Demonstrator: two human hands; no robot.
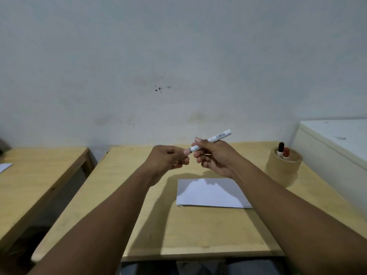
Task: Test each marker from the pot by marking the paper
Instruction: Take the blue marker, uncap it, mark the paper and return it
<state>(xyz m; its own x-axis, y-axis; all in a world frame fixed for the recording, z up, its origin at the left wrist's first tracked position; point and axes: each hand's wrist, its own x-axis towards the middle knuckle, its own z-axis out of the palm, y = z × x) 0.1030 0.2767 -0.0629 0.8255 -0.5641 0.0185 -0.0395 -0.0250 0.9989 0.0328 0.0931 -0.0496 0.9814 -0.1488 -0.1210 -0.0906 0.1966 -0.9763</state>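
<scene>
I hold a white marker (pixel 217 137) above the wooden table, its barrel slanting up to the right. My right hand (pixel 216 157) grips the barrel near its lower end. My left hand (pixel 168 158) is closed at that lower end, fingers pinched around the tip or cap, which is hidden inside the fingers. A white sheet of paper (pixel 208 193) lies flat on the table below my hands, with no marks visible. A brown round pot (pixel 284 169) stands at the right, holding a black-capped marker (pixel 280 148) and a red-capped marker (pixel 286 152).
The light wooden table (pixel 158 225) ends at a pale wall. A white cabinet or box (pixel 337 145) stands right of the pot. A second wooden table (pixel 35 171) sits to the left across a gap, with a bit of paper (pixel 4 167) at its edge.
</scene>
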